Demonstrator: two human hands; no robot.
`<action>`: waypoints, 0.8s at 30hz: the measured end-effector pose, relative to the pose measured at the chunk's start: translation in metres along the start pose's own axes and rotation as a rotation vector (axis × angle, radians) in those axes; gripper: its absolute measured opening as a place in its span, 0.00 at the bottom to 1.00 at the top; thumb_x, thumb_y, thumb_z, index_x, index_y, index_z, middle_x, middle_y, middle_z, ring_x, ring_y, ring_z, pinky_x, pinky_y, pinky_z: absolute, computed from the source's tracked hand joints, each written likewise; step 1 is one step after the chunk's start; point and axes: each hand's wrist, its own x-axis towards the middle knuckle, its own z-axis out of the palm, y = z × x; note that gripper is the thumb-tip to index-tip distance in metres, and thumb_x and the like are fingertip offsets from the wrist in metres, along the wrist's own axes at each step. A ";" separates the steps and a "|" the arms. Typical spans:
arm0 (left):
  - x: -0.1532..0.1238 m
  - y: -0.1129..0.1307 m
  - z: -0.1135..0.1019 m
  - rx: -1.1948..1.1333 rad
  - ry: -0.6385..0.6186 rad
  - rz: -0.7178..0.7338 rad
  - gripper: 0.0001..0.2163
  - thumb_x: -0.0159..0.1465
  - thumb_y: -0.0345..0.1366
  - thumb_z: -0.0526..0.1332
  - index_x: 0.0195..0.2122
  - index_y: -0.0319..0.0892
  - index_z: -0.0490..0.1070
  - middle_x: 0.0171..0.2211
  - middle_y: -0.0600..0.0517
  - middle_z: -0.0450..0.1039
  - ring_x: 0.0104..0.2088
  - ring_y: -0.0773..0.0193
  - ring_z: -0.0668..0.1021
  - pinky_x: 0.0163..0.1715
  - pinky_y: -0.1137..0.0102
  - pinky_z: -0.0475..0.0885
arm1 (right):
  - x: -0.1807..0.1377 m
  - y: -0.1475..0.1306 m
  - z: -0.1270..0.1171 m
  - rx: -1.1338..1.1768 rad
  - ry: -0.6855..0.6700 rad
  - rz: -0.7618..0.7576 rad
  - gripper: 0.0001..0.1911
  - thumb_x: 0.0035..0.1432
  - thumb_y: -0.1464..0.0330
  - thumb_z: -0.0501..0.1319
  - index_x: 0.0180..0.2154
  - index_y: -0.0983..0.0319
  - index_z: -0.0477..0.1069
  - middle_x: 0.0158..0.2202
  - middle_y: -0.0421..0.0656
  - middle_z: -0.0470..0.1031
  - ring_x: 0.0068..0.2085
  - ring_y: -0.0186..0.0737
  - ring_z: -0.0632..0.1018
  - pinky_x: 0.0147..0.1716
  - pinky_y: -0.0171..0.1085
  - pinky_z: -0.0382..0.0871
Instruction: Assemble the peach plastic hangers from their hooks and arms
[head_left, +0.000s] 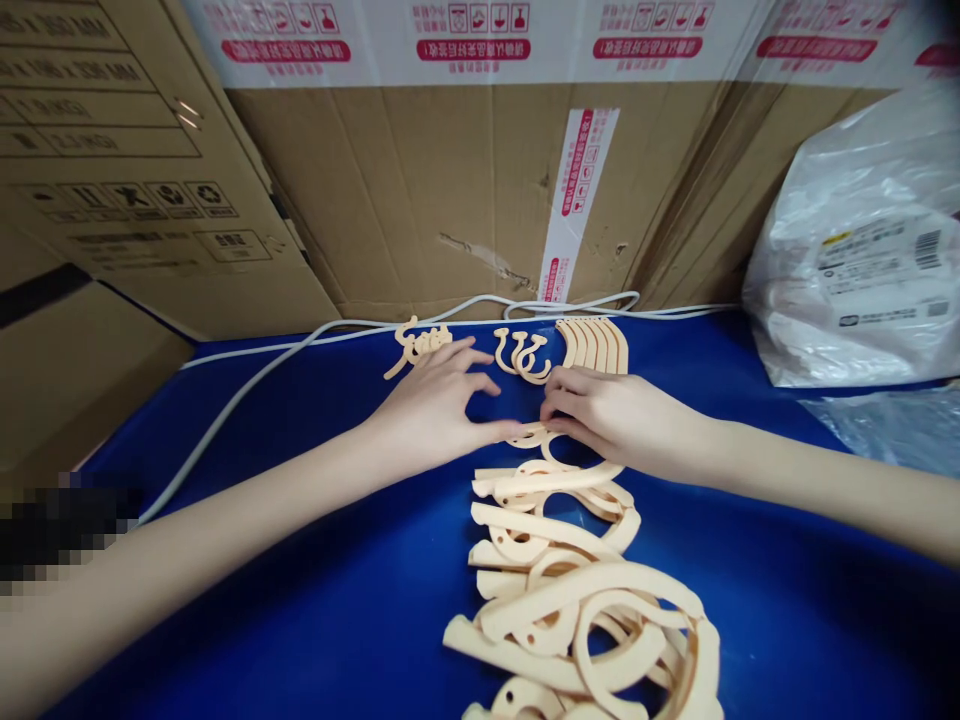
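My left hand [439, 402] is open, its fingers spread above the blue surface. Its thumb tip reaches the end of a beige plastic hanger piece [528, 438]. Over the right part of that piece is my right hand [611, 415], fingers curled and pressed together; what they pinch is hidden. Just beyond the hands lie several loose beige hooks [523, 355]. A cluster of small hook parts [427, 345] sits behind my left fingers, and a neat row of curved arms [596, 345] behind my right hand. Nearer me runs an overlapping pile of beige folding hangers [592, 610].
A large cardboard box [435, 190] stands behind the blue surface [330, 610], with another carton [150, 200] at left. White cables [300, 348] run along the back and down the left. A clear plastic-wrapped package [855, 240] rests at back right.
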 end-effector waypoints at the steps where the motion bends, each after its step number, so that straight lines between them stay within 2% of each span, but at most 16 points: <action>1: -0.001 0.001 0.000 0.007 -0.027 -0.005 0.25 0.58 0.57 0.67 0.45 0.41 0.79 0.63 0.42 0.68 0.69 0.42 0.59 0.68 0.46 0.51 | 0.000 0.000 0.000 -0.040 0.002 -0.009 0.11 0.69 0.71 0.53 0.39 0.64 0.75 0.40 0.47 0.75 0.38 0.43 0.78 0.37 0.40 0.72; 4: -0.002 0.002 -0.001 -0.006 -0.036 0.070 0.13 0.59 0.47 0.69 0.38 0.43 0.79 0.61 0.45 0.70 0.69 0.43 0.58 0.67 0.48 0.53 | -0.001 -0.001 0.001 -0.136 0.033 -0.019 0.10 0.68 0.74 0.53 0.38 0.65 0.72 0.38 0.48 0.75 0.37 0.44 0.77 0.36 0.40 0.71; 7: 0.003 0.005 -0.002 -0.149 -0.001 0.103 0.07 0.65 0.40 0.65 0.35 0.43 0.76 0.50 0.47 0.77 0.58 0.49 0.71 0.60 0.53 0.62 | 0.001 -0.001 -0.002 -0.104 0.092 0.016 0.10 0.69 0.70 0.52 0.40 0.65 0.71 0.37 0.48 0.77 0.37 0.45 0.77 0.35 0.40 0.70; 10: 0.010 0.009 -0.002 -0.599 0.005 -0.023 0.05 0.65 0.38 0.63 0.39 0.42 0.73 0.40 0.50 0.79 0.43 0.58 0.78 0.47 0.63 0.70 | 0.004 0.002 -0.009 0.035 0.123 0.085 0.12 0.72 0.65 0.51 0.45 0.64 0.70 0.40 0.48 0.79 0.40 0.44 0.79 0.36 0.39 0.70; 12: 0.015 0.014 -0.004 -0.908 -0.007 -0.123 0.08 0.64 0.38 0.63 0.42 0.41 0.73 0.40 0.50 0.80 0.40 0.62 0.79 0.40 0.70 0.69 | 0.008 0.006 -0.016 0.112 0.146 0.125 0.13 0.72 0.64 0.51 0.47 0.62 0.70 0.43 0.48 0.80 0.42 0.44 0.80 0.37 0.38 0.70; 15: 0.024 0.022 -0.011 -1.088 0.015 -0.211 0.08 0.64 0.37 0.64 0.40 0.39 0.76 0.38 0.50 0.79 0.34 0.68 0.75 0.31 0.75 0.64 | 0.013 0.009 -0.030 0.069 0.206 0.161 0.14 0.72 0.63 0.50 0.48 0.63 0.70 0.43 0.49 0.80 0.42 0.45 0.80 0.35 0.38 0.68; 17: 0.030 0.026 -0.018 -1.066 0.099 -0.243 0.08 0.64 0.37 0.63 0.33 0.38 0.77 0.32 0.52 0.76 0.28 0.70 0.70 0.28 0.75 0.60 | 0.017 0.010 -0.039 -0.081 0.243 0.183 0.16 0.72 0.63 0.48 0.48 0.64 0.71 0.42 0.51 0.79 0.40 0.46 0.79 0.32 0.38 0.66; 19: 0.035 0.027 -0.027 -0.943 0.219 -0.209 0.10 0.66 0.36 0.62 0.27 0.39 0.75 0.27 0.54 0.72 0.26 0.70 0.68 0.28 0.74 0.60 | 0.021 0.008 -0.046 -0.275 0.252 0.211 0.17 0.72 0.66 0.46 0.48 0.65 0.71 0.41 0.53 0.79 0.41 0.49 0.79 0.29 0.39 0.63; 22: 0.039 0.026 -0.039 -0.542 0.387 -0.023 0.11 0.68 0.37 0.60 0.27 0.41 0.73 0.26 0.54 0.70 0.29 0.67 0.70 0.32 0.72 0.61 | 0.028 0.008 -0.055 -0.508 0.170 0.231 0.21 0.70 0.73 0.41 0.49 0.69 0.70 0.39 0.56 0.78 0.40 0.52 0.78 0.27 0.41 0.57; 24: 0.038 0.025 -0.042 -0.254 0.449 0.042 0.12 0.70 0.38 0.58 0.30 0.42 0.73 0.28 0.53 0.71 0.32 0.64 0.72 0.34 0.70 0.61 | 0.034 0.013 -0.058 -0.559 0.104 0.203 0.22 0.69 0.76 0.39 0.49 0.71 0.70 0.37 0.57 0.77 0.38 0.52 0.77 0.26 0.41 0.54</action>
